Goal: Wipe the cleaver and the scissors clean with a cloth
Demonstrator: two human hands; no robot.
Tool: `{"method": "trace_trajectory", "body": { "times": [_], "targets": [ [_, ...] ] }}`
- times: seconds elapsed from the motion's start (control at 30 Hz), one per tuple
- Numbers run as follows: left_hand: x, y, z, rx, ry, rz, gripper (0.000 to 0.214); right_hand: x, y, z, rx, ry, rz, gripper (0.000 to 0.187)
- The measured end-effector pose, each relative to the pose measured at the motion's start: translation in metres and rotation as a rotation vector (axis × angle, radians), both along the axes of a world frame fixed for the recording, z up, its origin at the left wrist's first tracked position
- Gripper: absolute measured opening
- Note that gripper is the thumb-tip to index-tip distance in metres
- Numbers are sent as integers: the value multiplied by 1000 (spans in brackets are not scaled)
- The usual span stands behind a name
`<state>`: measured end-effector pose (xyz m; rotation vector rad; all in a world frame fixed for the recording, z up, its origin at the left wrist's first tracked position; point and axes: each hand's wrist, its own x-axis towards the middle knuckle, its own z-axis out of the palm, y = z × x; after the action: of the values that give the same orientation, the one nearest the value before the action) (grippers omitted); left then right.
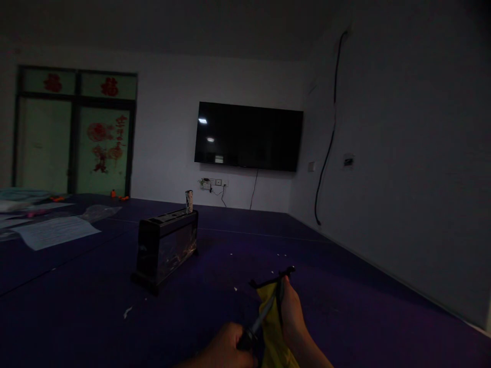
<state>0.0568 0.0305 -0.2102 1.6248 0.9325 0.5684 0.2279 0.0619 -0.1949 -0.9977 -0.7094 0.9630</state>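
At the bottom of the head view, my left hand [229,346] is closed around the dark handle [247,339] of a grey shaft [264,314]. The shaft slants up to the right across yellow fabric [274,335], which hangs in folds between my hands. On the right side, my right hand [292,309] is closed on the upper part of the fabric and a dark piece there. A thin black bar [270,280] with a knobbed end sticks out above its fingers. The scene is dim, so I cannot tell exactly what the fabric thing is.
Left of my hands, a black box-like appliance [169,248] stands on the dark blue tabletop [215,317], with a small patterned cylinder [189,201] on top. Papers [57,231] and clear plastic [100,212] lie farther left. White scraps dot the surface. A television [249,137] hangs beyond.
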Motion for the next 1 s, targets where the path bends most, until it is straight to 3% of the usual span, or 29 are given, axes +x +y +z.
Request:
{"method": "trace_trajectory", "body": {
  "times": [0.23, 0.5, 0.77, 1.0],
  "targets": [
    [0, 2, 3, 29, 71, -11, 15, 3, -2, 3, 6, -13, -51, 45],
    [-3, 9, -11, 51, 41, -13, 13, 10, -1, 7, 31, 11, -149, 44],
    [-5, 5, -2, 51, 48, -36, 11, 9, 3, 7, 29, 8, -138, 40],
    [-4, 7, -6, 56, 26, -69, 11, 7, -2, 9, 7, 21, -99, 50]
  ]
}}
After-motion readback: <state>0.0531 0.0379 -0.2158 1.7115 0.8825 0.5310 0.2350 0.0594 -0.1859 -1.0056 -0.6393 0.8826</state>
